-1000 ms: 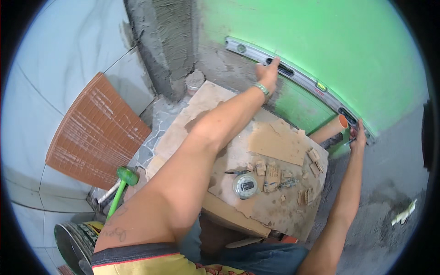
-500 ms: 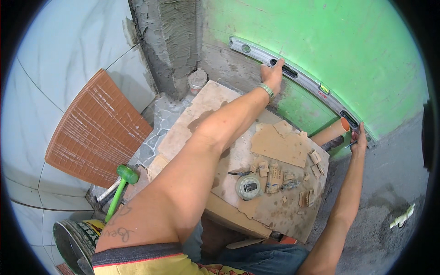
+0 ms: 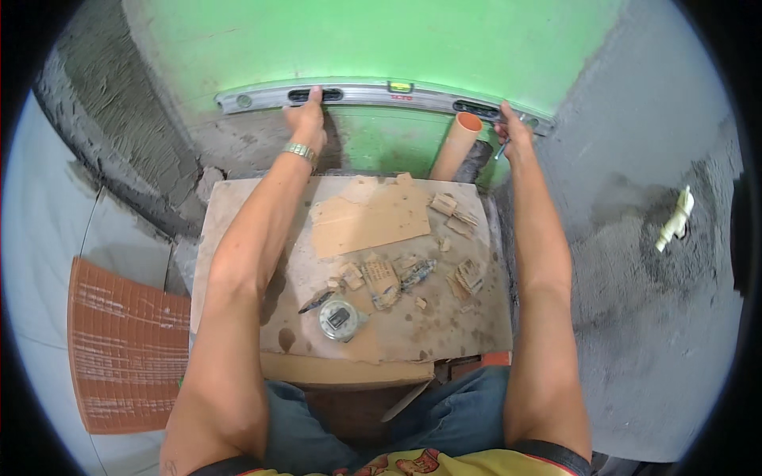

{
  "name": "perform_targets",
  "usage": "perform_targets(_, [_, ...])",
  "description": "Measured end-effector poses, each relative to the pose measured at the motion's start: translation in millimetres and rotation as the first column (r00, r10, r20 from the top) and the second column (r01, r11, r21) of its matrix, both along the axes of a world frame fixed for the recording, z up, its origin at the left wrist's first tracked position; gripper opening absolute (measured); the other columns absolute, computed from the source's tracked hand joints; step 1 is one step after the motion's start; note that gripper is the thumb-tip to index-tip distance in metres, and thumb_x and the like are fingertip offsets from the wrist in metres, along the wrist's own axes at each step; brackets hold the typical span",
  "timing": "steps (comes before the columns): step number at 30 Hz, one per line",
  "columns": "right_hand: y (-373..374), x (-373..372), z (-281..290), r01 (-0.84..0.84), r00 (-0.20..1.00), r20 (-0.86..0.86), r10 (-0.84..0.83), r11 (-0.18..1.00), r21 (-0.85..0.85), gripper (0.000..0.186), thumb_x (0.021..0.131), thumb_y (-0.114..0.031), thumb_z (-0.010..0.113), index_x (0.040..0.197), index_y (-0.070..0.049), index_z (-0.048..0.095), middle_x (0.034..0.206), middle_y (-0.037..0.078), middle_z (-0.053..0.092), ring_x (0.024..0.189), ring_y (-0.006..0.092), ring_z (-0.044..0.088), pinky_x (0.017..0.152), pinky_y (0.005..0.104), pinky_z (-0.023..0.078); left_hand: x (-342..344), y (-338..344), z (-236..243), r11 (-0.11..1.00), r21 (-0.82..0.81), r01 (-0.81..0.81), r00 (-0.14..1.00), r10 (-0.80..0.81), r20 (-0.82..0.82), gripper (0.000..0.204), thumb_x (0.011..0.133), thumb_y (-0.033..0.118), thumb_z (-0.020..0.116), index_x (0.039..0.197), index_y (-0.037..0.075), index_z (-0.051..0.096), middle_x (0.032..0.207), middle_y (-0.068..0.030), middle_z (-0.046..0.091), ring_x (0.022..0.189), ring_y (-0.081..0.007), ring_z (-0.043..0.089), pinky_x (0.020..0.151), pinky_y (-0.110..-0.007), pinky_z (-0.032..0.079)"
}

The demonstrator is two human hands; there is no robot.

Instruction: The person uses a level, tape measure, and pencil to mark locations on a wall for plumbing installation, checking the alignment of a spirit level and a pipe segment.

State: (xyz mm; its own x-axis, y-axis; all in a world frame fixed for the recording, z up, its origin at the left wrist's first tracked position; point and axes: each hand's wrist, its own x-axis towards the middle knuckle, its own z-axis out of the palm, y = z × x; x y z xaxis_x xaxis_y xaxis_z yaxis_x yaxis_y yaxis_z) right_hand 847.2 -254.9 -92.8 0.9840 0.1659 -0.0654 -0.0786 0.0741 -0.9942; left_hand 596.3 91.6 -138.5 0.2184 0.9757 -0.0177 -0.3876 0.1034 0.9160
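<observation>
A long silver spirit level lies nearly level against the green wall, its small yellow-green vial near the middle. My left hand grips it at the left slot, thumb on top, with a metal-banded watch on the wrist. At the right end, my right hand is closed on the level's lower edge. A slim pen-like tool also pokes out of its fingers; its exact kind is unclear. Just left of that hand, an orange plastic pipe leans with its open end up below the level.
Before me a stained board carries a flat cardboard piece, torn scraps and a round tape measure. Brown ribbed-back tiles lean at the left. A pale pipe fitting sticks out of the grey wall at right.
The view has turned, so the level now runs across instead of slanting, and the green mallet and bucket have mostly left the view. Both hands stay on the level.
</observation>
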Motion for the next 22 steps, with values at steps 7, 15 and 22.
perform_targets(7, [-16.4, -5.5, 3.4, 0.043, 0.999, -0.013, -0.043, 0.998, 0.034, 0.037, 0.077, -0.040, 0.082, 0.082, -0.009, 0.062, 0.066, 0.002, 0.059, 0.047, 0.0092, 0.049, 0.043, 0.0268, 0.030, 12.4, -70.1, 20.7, 0.961, 0.275, 0.028, 0.995, -0.002, -0.097, 0.095, 0.074, 0.015, 0.086, 0.141, -0.012, 0.024, 0.143, -0.0234, 0.041, 0.131, -0.0298, 0.042, 0.113, -0.037, 0.031])
perform_targets(15, [-19.0, -17.8, -2.8, 0.020, 1.000, 0.005, -0.020, 1.000, -0.015, 0.045, 0.079, -0.049, 0.078, 0.086, -0.007, 0.063, 0.076, 0.006, 0.063, 0.052, 0.0095, 0.051, 0.044, 0.0253, 0.033, 22.7, -68.1, 16.1, 0.981, 0.193, -0.034, 0.964, 0.083, -0.251, 0.104, 0.073, 0.028, 0.087, 0.142, -0.015, 0.021, 0.147, -0.0295, 0.034, 0.136, -0.0358, 0.036, 0.116, -0.038, 0.025])
perform_targets(22, [-74.2, -11.8, -6.2, 0.335, 0.901, 0.347, -0.261, 0.927, -0.171, 0.054, 0.097, -0.050, 0.049, 0.090, 0.001, 0.066, 0.075, 0.008, 0.062, 0.062, 0.0205, 0.055, 0.060, 0.0405, 0.048, 27.6, -67.4, 11.9, 0.945, 0.311, -0.105, 0.937, 0.199, -0.288, 0.091, 0.075, 0.031, 0.086, 0.137, -0.012, 0.034, 0.142, -0.0259, 0.042, 0.127, -0.0338, 0.047, 0.109, -0.039, 0.035])
